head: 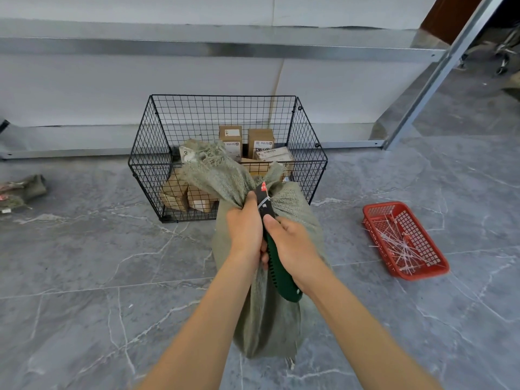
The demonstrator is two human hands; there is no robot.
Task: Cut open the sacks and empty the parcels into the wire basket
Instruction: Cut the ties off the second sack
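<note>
While left fingers [249, 199] clutch the sack neck [277, 175], right fingers [284, 225] wrap the cutter [274, 260], seemingly against it.

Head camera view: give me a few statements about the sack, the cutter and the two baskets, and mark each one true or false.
1. The left hand grips the gathered neck of the sack. True.
2. The right hand holds nothing. False: it holds a green-handled cutter, whose tip is at the sack's neck.
3. The wire basket already holds cardboard parcels. True.
4. The red basket sits to the left of the wire basket. False: it lies on the floor to the right, with white ties in it.
</note>
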